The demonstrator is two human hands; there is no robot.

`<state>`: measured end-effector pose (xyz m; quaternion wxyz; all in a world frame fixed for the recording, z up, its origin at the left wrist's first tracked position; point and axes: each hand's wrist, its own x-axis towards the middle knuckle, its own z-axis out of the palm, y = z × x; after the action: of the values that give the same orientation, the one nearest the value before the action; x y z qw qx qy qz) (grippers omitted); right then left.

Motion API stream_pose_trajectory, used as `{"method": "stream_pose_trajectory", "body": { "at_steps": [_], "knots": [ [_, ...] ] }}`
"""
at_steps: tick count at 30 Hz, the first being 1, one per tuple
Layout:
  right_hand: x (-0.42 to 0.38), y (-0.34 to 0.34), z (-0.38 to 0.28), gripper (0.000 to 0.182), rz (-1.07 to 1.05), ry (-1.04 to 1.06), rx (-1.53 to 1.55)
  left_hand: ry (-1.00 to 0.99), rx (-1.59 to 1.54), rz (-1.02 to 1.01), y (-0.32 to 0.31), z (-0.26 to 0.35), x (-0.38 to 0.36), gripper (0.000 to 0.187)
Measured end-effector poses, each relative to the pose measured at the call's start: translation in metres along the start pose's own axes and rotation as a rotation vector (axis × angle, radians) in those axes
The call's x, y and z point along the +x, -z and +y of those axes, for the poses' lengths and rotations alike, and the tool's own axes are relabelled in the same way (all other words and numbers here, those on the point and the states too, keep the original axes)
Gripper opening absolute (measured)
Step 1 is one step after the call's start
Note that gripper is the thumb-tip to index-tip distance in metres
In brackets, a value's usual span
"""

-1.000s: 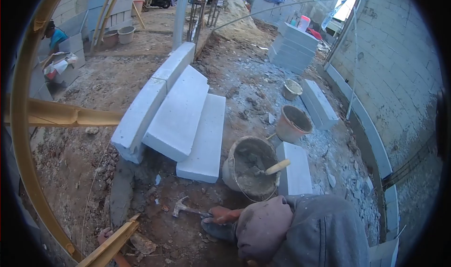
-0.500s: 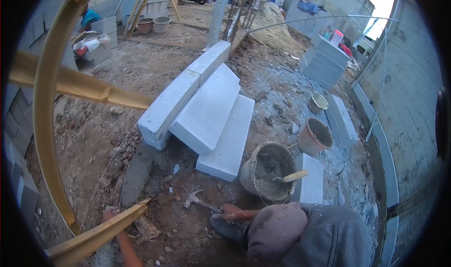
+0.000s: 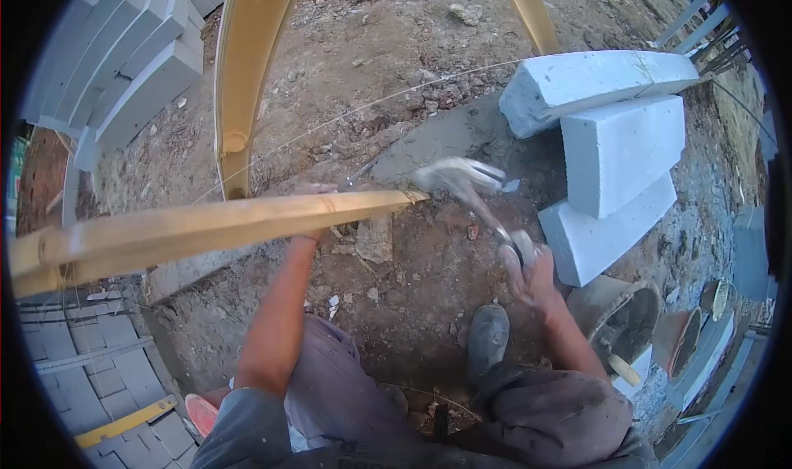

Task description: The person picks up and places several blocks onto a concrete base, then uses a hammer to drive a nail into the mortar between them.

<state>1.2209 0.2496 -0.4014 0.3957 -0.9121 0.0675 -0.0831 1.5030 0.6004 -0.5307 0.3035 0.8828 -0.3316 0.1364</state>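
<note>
My right hand (image 3: 530,273) grips a claw hammer (image 3: 481,205) by its handle. The hammer is raised, its head blurred by motion, close to the tip of a yellowish wooden pole (image 3: 247,226). This pole crosses in front of my left hand (image 3: 315,190), hiding most of it. The left fingers look curled low over the dirt, and I cannot tell what they hold. Just beyond them lies a thin, blurred rod (image 3: 363,170). A taut string (image 3: 388,99) runs past, over a strip of grey mortar (image 3: 445,143).
White blocks (image 3: 623,151) are piled to the right. A mortar bucket (image 3: 615,312) with a trowel handle stands below them, beside another bucket (image 3: 676,341). More blocks (image 3: 124,65) are stacked at upper left. Another wooden pole (image 3: 252,65) stands ahead. My boot (image 3: 488,337) is on the dirt.
My view has swung left and down. The hammer, low beside my boot before, is now lifted and moving toward my left hand. My left hand stays low by the pole's end.
</note>
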Motion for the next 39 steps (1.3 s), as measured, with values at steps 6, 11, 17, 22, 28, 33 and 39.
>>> {"method": "stream_pose_trajectory", "body": {
  "at_steps": [6,11,17,22,28,33,39],
  "knots": [
    [0.1,-0.044,0.017,0.021,-0.106,0.194,0.002,-0.017,0.483,-0.305,0.023,0.047,-0.019,0.032],
    [0.109,-0.066,0.031,0.03,-0.217,-0.013,-0.099,-0.008,0.669,-0.519,0.024,0.068,-0.037,0.075],
    [0.115,-0.062,0.028,0.027,-0.234,-0.159,0.086,0.132,0.656,-0.555,0.026,0.089,-0.036,0.076],
    [0.133,-0.06,0.018,0.026,-0.264,-0.157,0.132,0.13,0.539,-0.568,0.031,0.087,-0.033,0.073],
    [0.148,-0.069,0.015,0.029,-0.298,-0.051,0.116,0.182,0.523,-0.511,0.027,0.089,-0.033,0.074],
    [0.148,-0.069,0.019,0.03,-0.361,0.013,-0.047,0.262,0.521,-0.506,0.021,0.095,-0.036,0.08],
    [0.151,-0.064,0.02,0.022,-0.206,0.29,0.08,0.222,0.613,-0.491,0.017,0.088,-0.041,0.082]
  ]
}}
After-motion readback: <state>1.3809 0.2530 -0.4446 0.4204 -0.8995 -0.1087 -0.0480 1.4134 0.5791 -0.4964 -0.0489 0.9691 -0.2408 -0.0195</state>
